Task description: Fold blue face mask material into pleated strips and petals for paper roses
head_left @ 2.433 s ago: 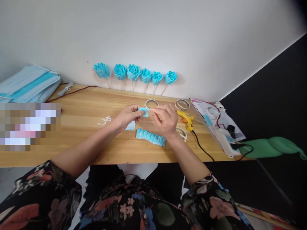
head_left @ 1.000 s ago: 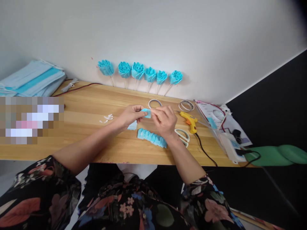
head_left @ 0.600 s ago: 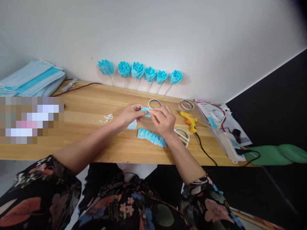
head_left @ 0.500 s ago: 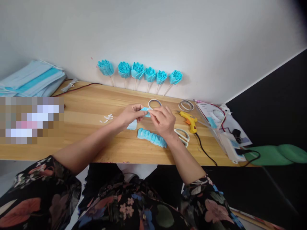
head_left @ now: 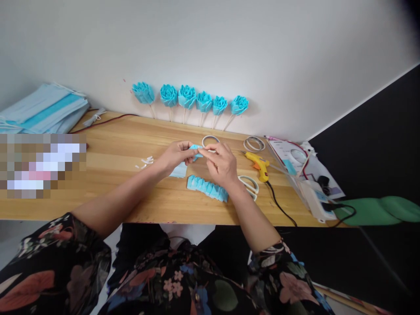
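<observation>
left hand (head_left: 177, 155): grip closed, thumb and fingertips pinching the blue piece (head_left: 196, 149) from its 9 o'clock side.
right hand (head_left: 221, 164): grip closed on the same piece's 3 o'clock edge, fingers curled over it.
blue piece: held just off the table (head_left: 114, 144) between both hands; flat blue scrap (head_left: 180, 170) at its 7 o'clock, pleated strip (head_left: 207, 188) at 6, tape ring (head_left: 210, 141) at 1.
nearby: glue gun (head_left: 257, 162) at 3 o'clock of the right hand, scissors (head_left: 248, 184) at 4.
risk: the piece looks small and limp. A slack pinch on either side would likely let it unfold or drop. The right wrist sits close over the pleated strip, so a drag could flatten or shove it.
hidden: fingers cover most of the piece, so its shape is unreadable. Scissors are partly behind the wrist. The table's 9 o'clock end is pixelated.
</observation>
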`<state>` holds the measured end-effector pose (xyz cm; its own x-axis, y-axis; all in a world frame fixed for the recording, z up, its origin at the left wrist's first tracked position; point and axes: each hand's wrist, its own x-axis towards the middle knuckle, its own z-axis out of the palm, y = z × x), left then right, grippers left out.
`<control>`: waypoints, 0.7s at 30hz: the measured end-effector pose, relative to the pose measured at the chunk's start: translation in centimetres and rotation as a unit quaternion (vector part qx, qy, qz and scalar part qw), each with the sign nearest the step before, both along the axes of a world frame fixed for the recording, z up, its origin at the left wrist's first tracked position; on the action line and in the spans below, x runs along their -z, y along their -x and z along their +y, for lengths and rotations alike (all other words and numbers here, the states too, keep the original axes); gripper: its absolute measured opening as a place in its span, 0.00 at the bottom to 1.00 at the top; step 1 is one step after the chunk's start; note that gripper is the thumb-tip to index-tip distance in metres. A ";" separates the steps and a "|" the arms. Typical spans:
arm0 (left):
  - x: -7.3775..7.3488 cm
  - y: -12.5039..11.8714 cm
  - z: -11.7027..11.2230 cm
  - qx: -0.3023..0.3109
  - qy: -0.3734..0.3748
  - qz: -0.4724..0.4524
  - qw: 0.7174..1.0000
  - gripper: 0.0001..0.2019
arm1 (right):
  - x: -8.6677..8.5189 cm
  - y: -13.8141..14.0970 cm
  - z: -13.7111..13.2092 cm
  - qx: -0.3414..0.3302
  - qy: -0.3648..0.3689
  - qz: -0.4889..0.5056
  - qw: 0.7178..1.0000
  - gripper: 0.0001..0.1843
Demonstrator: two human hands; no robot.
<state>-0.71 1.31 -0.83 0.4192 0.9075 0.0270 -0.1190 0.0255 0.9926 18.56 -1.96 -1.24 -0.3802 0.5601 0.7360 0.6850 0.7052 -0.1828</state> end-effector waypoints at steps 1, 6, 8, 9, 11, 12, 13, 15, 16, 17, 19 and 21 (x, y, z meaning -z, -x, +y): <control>-0.1 0.0 0.0 0.004 -0.007 0.012 1.000 0.12 | -0.1 0.0 0.0 -0.004 0.015 0.035 0.999 0.22; -0.3 0.2 0.0 0.025 -0.034 0.076 0.996 0.09 | -0.2 -0.1 -0.1 -0.033 0.188 0.196 0.962 0.18; -0.2 0.2 -0.1 0.031 -0.048 0.103 0.993 0.09 | 0.0 -0.1 0.0 -0.056 0.246 0.209 0.945 0.19; -0.1 0.2 -0.1 0.033 -0.057 0.117 0.991 0.09 | 0.1 -0.1 0.0 -0.065 0.264 0.211 0.939 0.20; -0.1 0.2 -0.2 0.035 -0.076 0.145 0.986 0.08 | 0.3 -0.1 0.1 -0.074 0.285 0.212 0.932 0.22; -0.2 0.2 -0.3 0.035 -0.086 0.157 0.983 0.08 | 0.3 -0.1 0.1 -0.076 0.292 0.211 0.930 0.23; -0.2 0.2 -0.3 0.036 -0.094 0.168 0.981 0.08 | 0.3 -0.1 0.1 -0.077 0.297 0.207 0.929 0.22; -0.5 0.2 -0.5 0.041 -0.105 0.179 0.977 0.07 | 0.3 0.0 0.1 -0.079 0.303 0.198 0.929 0.22; -0.6 0.2 -0.5 0.047 -0.106 0.179 0.977 0.07 | 0.3 0.0 0.1 -0.079 0.304 0.195 0.929 0.22; -0.7 0.2 -0.5 0.054 -0.105 0.176 0.977 0.08 | 0.3 0.0 0.1 -0.080 0.304 0.193 0.930 0.22; -0.9 0.3 -0.6 0.067 -0.098 0.159 0.980 0.09 | 0.3 0.1 0.0 -0.079 0.304 0.197 0.929 0.22; -1.1 0.2 -0.7 0.075 -0.090 0.140 0.983 0.11 | 0.4 0.2 0.0 -0.077 0.306 0.212 0.925 0.21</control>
<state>-0.90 0.65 0.24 0.5623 0.8256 0.0462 0.1510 -0.1575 0.9759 18.39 -2.00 -1.68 -0.2400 0.8845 0.4001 0.3609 0.4639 -0.8091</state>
